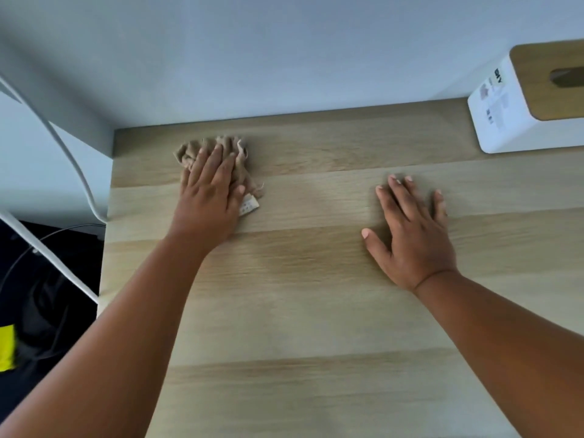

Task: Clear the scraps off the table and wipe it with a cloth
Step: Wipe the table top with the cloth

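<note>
Item 1. Tissue box [518, 102]: white body, wooden lid with a dark slot, standing at the far right corner of the table against the wall. Its near side bears a printed label with a bold black mark, small grey text blocks and a code square; the print is too small and blurred to read.

Item 2. Cloth [218, 159]: beige, crumpled, lying on the table near its far left corner, close to the wall. A small white tag [249, 206] sticks out at its near right edge; marks on it are illegible.

Item 3. Left hand [208, 197]: palm down on the cloth, fingers straight and slightly spread, pressing it flat to the surface. Fingers are not curled round the fabric.

Item 4. Right hand [410, 229]: flat on bare wood, palm down, fingers and thumb spread wide, holding nothing. It lies well apart from the cloth, right of centre.

Item 5. Table [300, 311]: light wood-grain top in broad bands, far edge against a pale wall.

Item 6. White cable [63, 147]: curves down beside the table's left edge. Dark items and a yellow patch [7, 347] lie below on that side.
</note>
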A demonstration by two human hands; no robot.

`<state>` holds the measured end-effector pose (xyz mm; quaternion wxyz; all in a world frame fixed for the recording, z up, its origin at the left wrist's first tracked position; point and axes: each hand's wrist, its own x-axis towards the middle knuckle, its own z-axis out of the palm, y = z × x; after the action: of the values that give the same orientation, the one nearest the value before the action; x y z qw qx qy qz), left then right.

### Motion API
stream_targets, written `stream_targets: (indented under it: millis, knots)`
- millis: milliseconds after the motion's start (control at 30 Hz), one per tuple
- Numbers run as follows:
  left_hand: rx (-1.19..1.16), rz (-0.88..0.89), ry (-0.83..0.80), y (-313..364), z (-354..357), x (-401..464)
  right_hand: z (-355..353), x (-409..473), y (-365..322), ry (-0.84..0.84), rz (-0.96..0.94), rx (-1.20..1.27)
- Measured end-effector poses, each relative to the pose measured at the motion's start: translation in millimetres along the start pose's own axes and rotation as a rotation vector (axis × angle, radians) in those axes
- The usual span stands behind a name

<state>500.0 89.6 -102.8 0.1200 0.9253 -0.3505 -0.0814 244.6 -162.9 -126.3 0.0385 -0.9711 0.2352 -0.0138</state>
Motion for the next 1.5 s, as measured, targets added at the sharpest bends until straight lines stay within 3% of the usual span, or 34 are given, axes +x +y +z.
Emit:
stream_targets:
  millis: [100, 267, 467, 567, 933, 1200, 1500]
  knots:
    - [0.071, -0.027, 0.029, -27.1, -3.8, -22.2, 0.8, 0.4, 0.1, -0.007, 0.003, -0.005]
    - [0.104, -0.281, 0.089, -68.6, -16.0, -3.7, 1.3, 0.3, 0.0, -0.002, 0.002, -0.005]
    - [0.074, -0.620, 0.093, -27.0, 3.2, 56.7, -0.7, 0.6, -1.0, 0.000, 0.005, -0.014]
    - [0.080, -0.669, 0.073, 2.0, 11.0, 75.4, -1.5, 1.3, -1.2, -0.010, 0.009, -0.011]
    - [0.094, -0.273, 0.020, 112.5, 47.6, 80.1, -2.0, 0.7, -2.0, -0.012, 0.015, 0.005]
    - [0.063, 0.033, -0.004, 125.5, 50.2, 79.5, -0.9, 0.5, -1.1, -0.014, 0.013, 0.019]
    - [-0.014, 0.136, -0.009, 140.7, 55.0, 52.1, -2.4, 0.3, -2.0, -0.016, 0.018, 0.051]
